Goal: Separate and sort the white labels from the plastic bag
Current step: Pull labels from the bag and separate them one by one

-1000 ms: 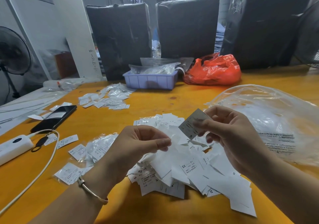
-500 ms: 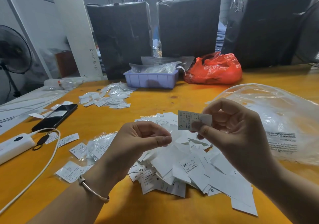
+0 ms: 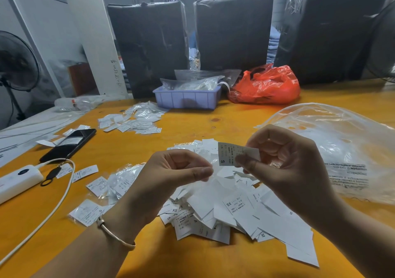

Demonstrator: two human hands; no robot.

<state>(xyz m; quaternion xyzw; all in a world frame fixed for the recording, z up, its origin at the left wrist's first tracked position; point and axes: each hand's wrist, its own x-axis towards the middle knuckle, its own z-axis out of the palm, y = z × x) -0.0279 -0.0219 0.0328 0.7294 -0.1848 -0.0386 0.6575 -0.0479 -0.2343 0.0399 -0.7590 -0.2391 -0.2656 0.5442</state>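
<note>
White printed size label (image 3: pixel 236 154) marked S, pinched in the right hand (image 3: pixel 286 170) above the loose heap of white paper labels (image 3: pixel 235 209) on the yellow table (image 3: pixel 192 123). Left hand (image 3: pixel 171 179): thumb and forefinger closed on something thin, cannot tell what. Clear plastic bag (image 3: pixel 342 149) beside. Small groups sorted at left (image 3: pixel 130 122); most of the heap unsorted.

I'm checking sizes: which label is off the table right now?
The S label, pinched in the right hand above the pile; every other label lies on the table.
</note>
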